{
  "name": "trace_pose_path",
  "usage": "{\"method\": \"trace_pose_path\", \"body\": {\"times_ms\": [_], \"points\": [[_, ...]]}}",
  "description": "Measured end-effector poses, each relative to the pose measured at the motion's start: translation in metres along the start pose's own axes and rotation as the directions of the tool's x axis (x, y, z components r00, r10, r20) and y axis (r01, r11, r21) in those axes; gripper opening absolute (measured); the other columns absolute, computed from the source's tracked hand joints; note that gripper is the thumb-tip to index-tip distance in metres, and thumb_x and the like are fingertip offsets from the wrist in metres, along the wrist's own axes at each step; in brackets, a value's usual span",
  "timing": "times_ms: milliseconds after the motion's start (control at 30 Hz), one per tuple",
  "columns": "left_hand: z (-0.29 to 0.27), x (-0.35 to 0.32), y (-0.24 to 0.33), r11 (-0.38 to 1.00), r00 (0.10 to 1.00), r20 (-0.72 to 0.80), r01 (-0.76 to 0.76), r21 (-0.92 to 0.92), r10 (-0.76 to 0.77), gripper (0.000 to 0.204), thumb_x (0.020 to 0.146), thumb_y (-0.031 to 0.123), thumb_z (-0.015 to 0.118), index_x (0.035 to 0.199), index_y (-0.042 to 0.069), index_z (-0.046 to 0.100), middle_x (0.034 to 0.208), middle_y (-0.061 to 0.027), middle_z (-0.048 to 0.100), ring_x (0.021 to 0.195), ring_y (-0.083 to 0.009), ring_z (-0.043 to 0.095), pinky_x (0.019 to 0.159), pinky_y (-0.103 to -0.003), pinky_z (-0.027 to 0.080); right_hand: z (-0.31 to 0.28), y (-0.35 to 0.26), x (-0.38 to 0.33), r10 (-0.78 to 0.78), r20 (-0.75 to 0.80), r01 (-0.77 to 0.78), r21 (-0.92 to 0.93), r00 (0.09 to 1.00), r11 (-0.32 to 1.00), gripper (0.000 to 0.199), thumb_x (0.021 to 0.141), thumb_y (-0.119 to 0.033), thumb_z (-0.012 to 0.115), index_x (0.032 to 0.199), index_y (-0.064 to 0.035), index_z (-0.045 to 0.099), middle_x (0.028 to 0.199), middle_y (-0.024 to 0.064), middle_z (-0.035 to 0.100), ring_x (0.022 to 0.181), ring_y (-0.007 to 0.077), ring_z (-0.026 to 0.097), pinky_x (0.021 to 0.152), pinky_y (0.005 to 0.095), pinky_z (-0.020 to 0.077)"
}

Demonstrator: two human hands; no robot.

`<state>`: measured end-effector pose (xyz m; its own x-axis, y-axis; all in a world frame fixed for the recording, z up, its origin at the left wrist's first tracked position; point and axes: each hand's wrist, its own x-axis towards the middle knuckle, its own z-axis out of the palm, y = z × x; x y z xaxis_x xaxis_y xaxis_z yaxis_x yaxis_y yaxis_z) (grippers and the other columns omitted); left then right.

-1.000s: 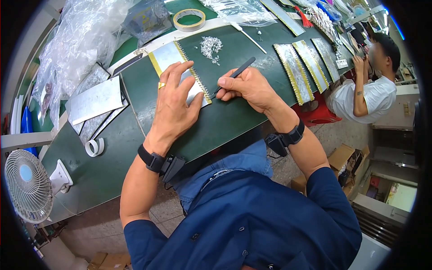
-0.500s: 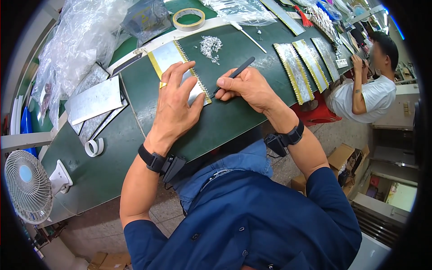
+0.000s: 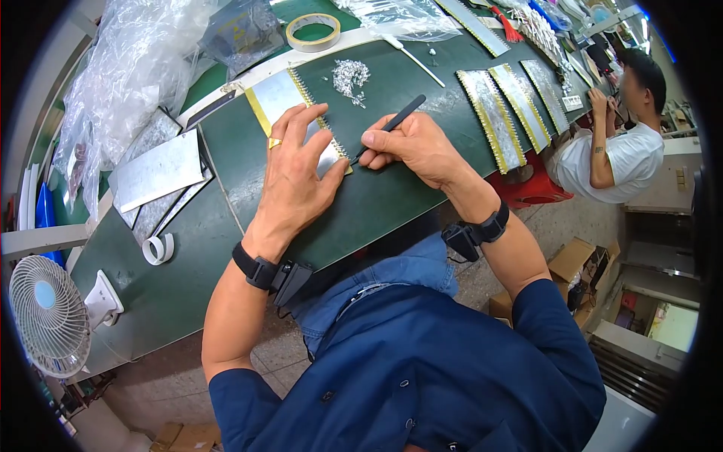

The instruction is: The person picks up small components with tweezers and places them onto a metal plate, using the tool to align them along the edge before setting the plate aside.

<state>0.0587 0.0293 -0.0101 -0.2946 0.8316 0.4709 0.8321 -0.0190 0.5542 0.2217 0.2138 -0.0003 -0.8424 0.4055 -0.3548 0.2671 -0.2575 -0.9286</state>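
A metal plate (image 3: pixel 273 100) with yellow edging lies on the green table in front of me, small pieces lined up along its right edge. Over it rests my left hand (image 3: pixel 300 162), fingers spread, thumb close to that edge; the palm hides part of the plate. My right hand (image 3: pixel 407 147) is closed round dark tweezers (image 3: pixel 407 110), whose tips reach the plate's lower right corner. Whether the tips hold a piece is too small to tell. Beyond the plate lies a pile of tiny whitish parts (image 3: pixel 351 75).
Several yellow-edged plates (image 3: pixel 491 120) lie to the right. Bare metal plates (image 3: pixel 160 170) are stacked at left, near a white fan (image 3: pixel 50 313). A tape roll (image 3: pixel 313 32), a thin white stick (image 3: pixel 414 60) and plastic bags (image 3: pixel 143 53) lie farther back. A co-worker (image 3: pixel 629 143) sits at right.
Both hands hold nearly the same pose, the tweezers tips staying at the plate's corner. The whole view has shifted very slightly.
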Motion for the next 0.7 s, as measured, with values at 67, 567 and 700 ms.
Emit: {"method": "trace_pose_path", "body": {"times_ms": [67, 567, 700], "points": [[0.000, 0.000, 0.000, 1.000, 1.000, 0.000, -0.001, 0.010, 0.001, 0.033, 0.079, 0.006, 0.090, 0.102, -0.003, 0.068, 0.155, -0.0175, 0.061, 0.146, -0.0465, 0.051, 0.119, -0.055, 0.045, -0.003, 0.000, -0.001, 0.011, 0.008, -0.011, 0.029, 1.000, 1.000, 0.022, 0.106, -0.020, 0.079, 0.111, 0.0020, 0.076, 0.095, 0.0155, 0.082, 0.079, 0.0152, 0.078, 0.075, 0.0249, 0.0634], [-0.001, 0.002, 0.003, 1.000, 1.000, 0.014, 0.000, 0.022, 0.000, 0.032, 0.077, 0.006, 0.091, 0.095, -0.003, 0.065, 0.155, -0.0180, 0.060, 0.147, -0.0474, 0.050, 0.119, -0.056, 0.044, -0.020, 0.007, -0.014, -0.161, -0.146, 0.168, 0.032, 0.976, 0.985, 0.023, 0.107, -0.019, 0.078, 0.114, 0.0031, 0.076, 0.095, 0.0140, 0.082, 0.083, 0.0151, 0.077, 0.078, 0.0258, 0.0609], [-0.004, 0.000, 0.002, 1.000, 1.000, 0.023, -0.003, 0.031, 0.003, 0.032, 0.079, 0.007, 0.090, 0.101, 0.000, 0.069, 0.154, -0.0181, 0.060, 0.148, -0.0469, 0.048, 0.120, -0.057, 0.043, -0.016, 0.000, -0.012, -0.318, -0.248, 0.276, -0.188, 0.915, 0.942, 0.024, 0.107, -0.019, 0.077, 0.114, 0.0038, 0.075, 0.095, 0.0119, 0.082, 0.085, 0.0134, 0.076, 0.080, 0.0258, 0.0601]]}}
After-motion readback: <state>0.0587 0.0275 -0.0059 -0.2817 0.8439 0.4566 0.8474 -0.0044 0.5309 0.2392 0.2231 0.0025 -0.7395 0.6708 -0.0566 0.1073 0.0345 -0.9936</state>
